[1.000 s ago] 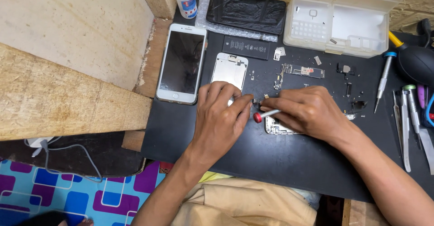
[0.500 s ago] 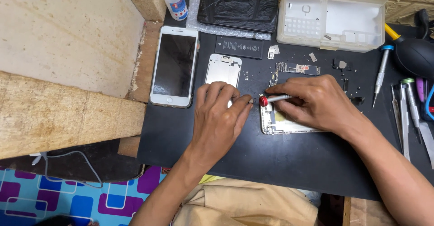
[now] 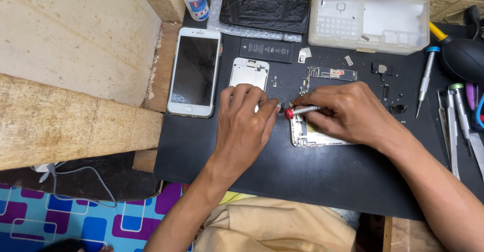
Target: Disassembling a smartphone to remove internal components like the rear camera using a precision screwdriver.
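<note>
Right hand point(image 3: 348, 112) closed around a red-capped screwdriver point(image 3: 300, 112), its tip hidden under the fingers, left hand point(image 3: 246, 123) curled beside the cap, grip hard to judge, opened phone frame point(image 3: 315, 137) mostly covered by the right hand on the black mat point(image 3: 302, 176), white phone point(image 3: 194, 71) lying well left.

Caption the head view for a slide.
Both hands, left hand and right hand, work a red-capped screwdriver over an opened phone housing.
</note>
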